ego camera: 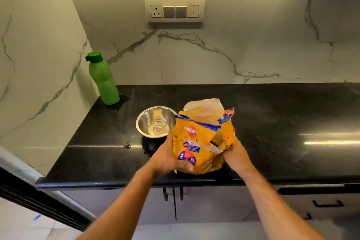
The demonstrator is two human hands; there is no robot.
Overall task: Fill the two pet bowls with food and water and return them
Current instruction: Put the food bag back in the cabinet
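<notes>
now both hands hold a yellow bag [202,142] upright on the black surface [272,122], close to its front edge. the left hand [171,159] wraps the bag's lower left side, thumb across the front and fingers curled round behind; the right hand [234,154] pinches the torn flap on the right side, fingers closed on the plastic. the bag's long axis runs bottom to top, leaning slightly away from the person, and its ragged mouth opens upward and toward the back wall. a steel bowl [155,122] sits just beside the bag on its left rear side, mouth up, nothing in it, its right rim hidden behind the bag. only one bowl is in view. a green bottle [103,82] with its cap on stands upright in the back left corner, near both walls and well apart from the bowl. to the right of the bag the surface stretches wide and bare to the frame's edge. on the left it ends at the side wall. a switch panel [174,10] is on the back wall above. cabinet doors [214,206] hang below the front edge.
</notes>
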